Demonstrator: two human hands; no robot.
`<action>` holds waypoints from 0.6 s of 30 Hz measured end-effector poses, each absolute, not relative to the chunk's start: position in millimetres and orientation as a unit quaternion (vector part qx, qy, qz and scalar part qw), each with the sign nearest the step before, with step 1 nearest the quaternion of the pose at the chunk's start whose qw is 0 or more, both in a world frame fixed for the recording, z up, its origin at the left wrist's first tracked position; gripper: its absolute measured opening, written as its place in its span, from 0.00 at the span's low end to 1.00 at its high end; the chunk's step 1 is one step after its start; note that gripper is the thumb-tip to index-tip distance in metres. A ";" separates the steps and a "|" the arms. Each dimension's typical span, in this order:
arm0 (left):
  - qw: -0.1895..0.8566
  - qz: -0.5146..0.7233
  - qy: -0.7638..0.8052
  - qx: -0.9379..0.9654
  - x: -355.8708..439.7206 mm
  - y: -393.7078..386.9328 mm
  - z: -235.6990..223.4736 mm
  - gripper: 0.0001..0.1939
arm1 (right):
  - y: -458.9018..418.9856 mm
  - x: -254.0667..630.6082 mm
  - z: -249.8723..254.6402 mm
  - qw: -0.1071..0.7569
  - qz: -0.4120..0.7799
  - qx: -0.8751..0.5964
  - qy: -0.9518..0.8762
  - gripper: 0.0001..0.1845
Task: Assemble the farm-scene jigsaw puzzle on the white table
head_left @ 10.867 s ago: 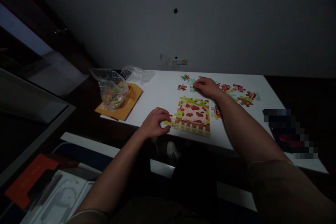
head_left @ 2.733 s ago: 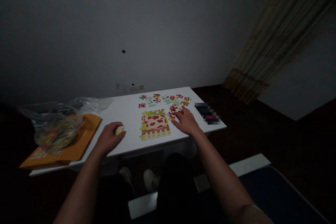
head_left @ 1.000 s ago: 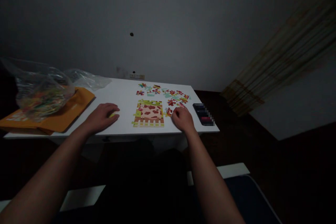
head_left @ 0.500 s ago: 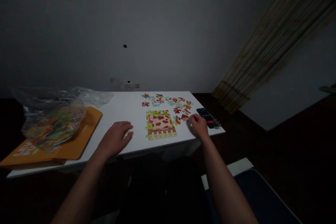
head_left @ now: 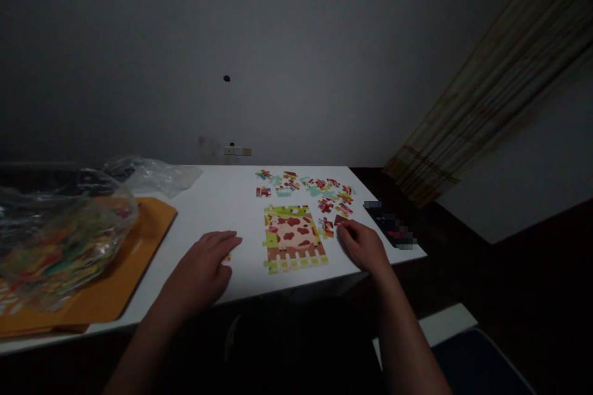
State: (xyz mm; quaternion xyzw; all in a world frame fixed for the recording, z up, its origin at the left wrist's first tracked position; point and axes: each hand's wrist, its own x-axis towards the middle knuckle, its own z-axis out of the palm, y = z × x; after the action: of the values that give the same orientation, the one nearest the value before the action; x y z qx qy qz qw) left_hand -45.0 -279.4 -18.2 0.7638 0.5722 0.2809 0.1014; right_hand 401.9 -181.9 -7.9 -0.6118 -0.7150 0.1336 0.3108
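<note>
A partly assembled jigsaw (head_left: 293,238) with a brown-spotted cow pattern lies on the white table (head_left: 217,197). Several loose coloured pieces (head_left: 315,188) are scattered behind it. My left hand (head_left: 204,262) lies flat on the table left of the jigsaw, fingers stretched out over a small yellow-green piece (head_left: 227,257) that peeks from under the fingertips. My right hand (head_left: 364,245) rests right of the jigsaw with its fingers curled, the tips on a dark red piece (head_left: 340,220).
A clear plastic bag of pieces (head_left: 55,241) sits on an orange envelope (head_left: 125,259) at the left. Another clear bag (head_left: 152,174) lies behind it. A dark flat object (head_left: 391,228) lies near the table's right edge. A curtain (head_left: 486,92) hangs at the right.
The view has shifted and come closer to the table. My left hand has flattened over its piece. My right hand has stayed by the loose pieces right of the jigsaw.
</note>
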 end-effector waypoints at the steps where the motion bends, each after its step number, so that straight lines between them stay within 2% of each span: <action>1: 0.105 0.282 0.571 0.764 -46.2 -280.3 -19.0 0.34 | -182.5 401.2 -8.1 0.308 0.132 -0.611 -0.717 0.20; 6: 0.094 0.294 0.580 0.754 -48.4 -284.0 -21.4 0.35 | -181.4 401.9 -12.5 0.311 0.134 -0.609 -0.717 0.21; 14: 0.032 0.310 0.588 0.746 -41.0 -288.5 -12.9 0.21 | -183.1 403.5 -9.0 0.297 0.144 -0.609 -0.721 0.23; 18: 0.003 0.324 0.591 0.738 -37.6 -291.4 -5.9 0.21 | -183.9 403.7 -7.5 0.295 0.140 -0.615 -0.717 0.24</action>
State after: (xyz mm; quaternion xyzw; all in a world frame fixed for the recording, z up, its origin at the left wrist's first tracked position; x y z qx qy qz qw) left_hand -37.6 -291.4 -5.9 0.7385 0.5913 0.3240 0.0027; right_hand 403.7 -183.9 -7.5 -0.6155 -0.7171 0.1404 0.2953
